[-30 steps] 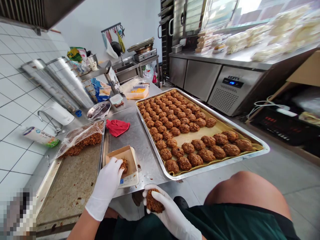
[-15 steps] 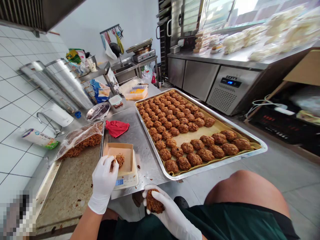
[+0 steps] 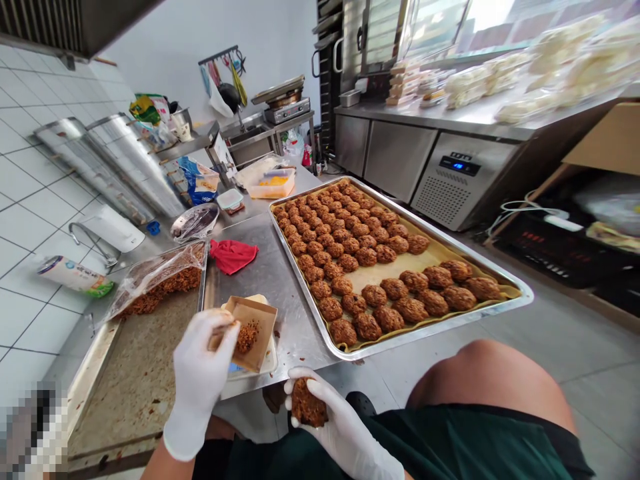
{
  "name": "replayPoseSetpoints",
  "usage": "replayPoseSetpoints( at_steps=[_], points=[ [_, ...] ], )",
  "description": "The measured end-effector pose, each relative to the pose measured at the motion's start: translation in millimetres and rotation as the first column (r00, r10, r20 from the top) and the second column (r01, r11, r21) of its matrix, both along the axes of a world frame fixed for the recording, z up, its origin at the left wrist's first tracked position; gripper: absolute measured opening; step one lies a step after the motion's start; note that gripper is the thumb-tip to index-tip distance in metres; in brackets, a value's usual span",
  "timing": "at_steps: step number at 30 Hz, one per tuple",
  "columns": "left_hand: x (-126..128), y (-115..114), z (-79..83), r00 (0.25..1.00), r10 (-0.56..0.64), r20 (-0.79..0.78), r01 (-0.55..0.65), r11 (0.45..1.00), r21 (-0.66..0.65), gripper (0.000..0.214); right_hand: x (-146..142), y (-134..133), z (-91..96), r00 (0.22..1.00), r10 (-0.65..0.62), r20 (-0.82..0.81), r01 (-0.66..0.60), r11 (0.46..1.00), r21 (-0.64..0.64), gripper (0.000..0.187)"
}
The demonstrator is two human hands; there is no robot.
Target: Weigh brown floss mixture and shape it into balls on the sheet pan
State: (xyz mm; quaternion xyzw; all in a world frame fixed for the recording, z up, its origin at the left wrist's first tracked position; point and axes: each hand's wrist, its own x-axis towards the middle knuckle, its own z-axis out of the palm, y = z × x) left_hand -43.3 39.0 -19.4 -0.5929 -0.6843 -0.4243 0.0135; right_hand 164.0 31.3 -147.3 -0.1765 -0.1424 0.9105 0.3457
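My left hand (image 3: 203,370), in a white glove, grips a small brown cardboard tray (image 3: 253,320) and holds it lifted and tilted above a white kitchen scale (image 3: 260,363). A small clump of brown crumbly mix (image 3: 246,335) lies in the tray. My right hand (image 3: 333,420), also gloved, is closed around a formed brown patty (image 3: 307,403) near my lap, below the table edge. Beside it to the right stands a large metal baking tray (image 3: 510,297) lined with paper and filled with rows of brown patties (image 3: 350,250).
A shallow metal pan (image 3: 135,373) on the left holds a bag of brown mix (image 3: 155,280). A red cloth (image 3: 231,255) lies on the steel table (image 3: 270,273). Containers, a metal bowl and a sink sit farther back. My bare knee (image 3: 493,380) is at lower right.
My left hand has lifted the cardboard tray off the scale and tilted it; before, it rested flat with my fingers at the mix. The right hand with the patty has stayed put.
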Motion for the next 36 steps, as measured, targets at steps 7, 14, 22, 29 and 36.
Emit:
replayPoseSetpoints(
  at_steps=[7, 14, 22, 29, 36],
  points=[
    [79, -46, -36.4, 0.813, -0.506, -0.289, 0.381, 0.837, -0.392, 0.025, 1, -4, 9.4, 0.999, -0.021, -0.051, 0.022, 1.0, 0.013, 0.036],
    [37, -49, -32.0, 0.894, -0.298, -0.333, 0.166, 0.914, -0.371, 0.033, 0, -3, 9.8, 0.998, -0.05, 0.023, 0.049, 0.998, 0.025, 0.026],
    [3, -18, -52.6, 0.889, -0.167, -0.426, -0.022, 0.914, -0.405, 0.013, -8, -4, 7.1, 0.998, -0.011, 0.063, 0.011, 1.0, 0.004, 0.013],
    [34, -22, -48.4, 0.928, -0.038, -0.372, -0.07, 0.959, -0.273, 0.019, -3, -6, -4.7, 0.999, 0.031, -0.005, -0.032, 0.996, -0.083, 0.033],
    [86, -75, -79.0, 0.916, -0.257, -0.309, 0.218, 0.963, -0.157, 0.043, -2, -2, -2.4, 0.997, 0.037, 0.062, -0.037, 0.999, -0.008, 0.024]
  ],
)
